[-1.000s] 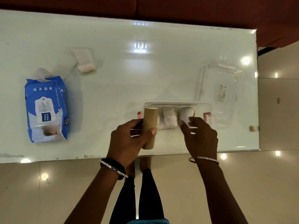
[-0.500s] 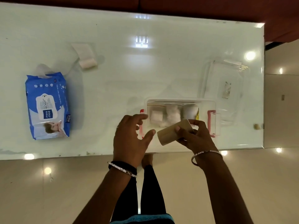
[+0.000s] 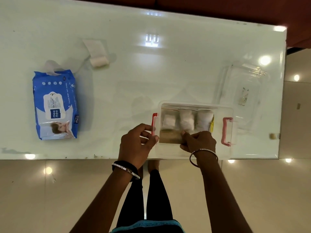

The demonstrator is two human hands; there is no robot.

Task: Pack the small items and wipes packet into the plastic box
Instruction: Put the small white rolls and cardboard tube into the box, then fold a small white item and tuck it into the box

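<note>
Plastic box (image 3: 196,106) is sitting at the near edge of the glass table (image 3: 168,68), open, red latches at both ends. Three white rolled items (image 3: 186,121) are lying side by side along its far half. A brown cardboard tube (image 3: 170,137) is lying flat in the near half, parallel to the box's long side.

Right hand (image 3: 199,142) is reaching into the box, fingertips pinched on the tube's right end, apparently seating it. Left hand (image 3: 137,144) is curling loosely at the box's left end, thumb touching the wall just under the left latch (image 3: 154,123); looks like it is steadying the box, not gripping anything.

Wipes packet (image 3: 55,105) is lying well apart at the left of the table, flap up, not yet packed. A small white roll (image 3: 98,60) with a loose tail is lying beyond it, also unpacked. Clear lid (image 3: 240,91) is resting just beyond the box's right end.

Risks, as judged: the box is sitting close to the table edge, so a downward push on the tube could tip or slide it off if the left hand lets go. The box already looks nearly full; the bulky wipes packet may not fit, and forcing it could crush the rolls or stop the lid closing.
</note>
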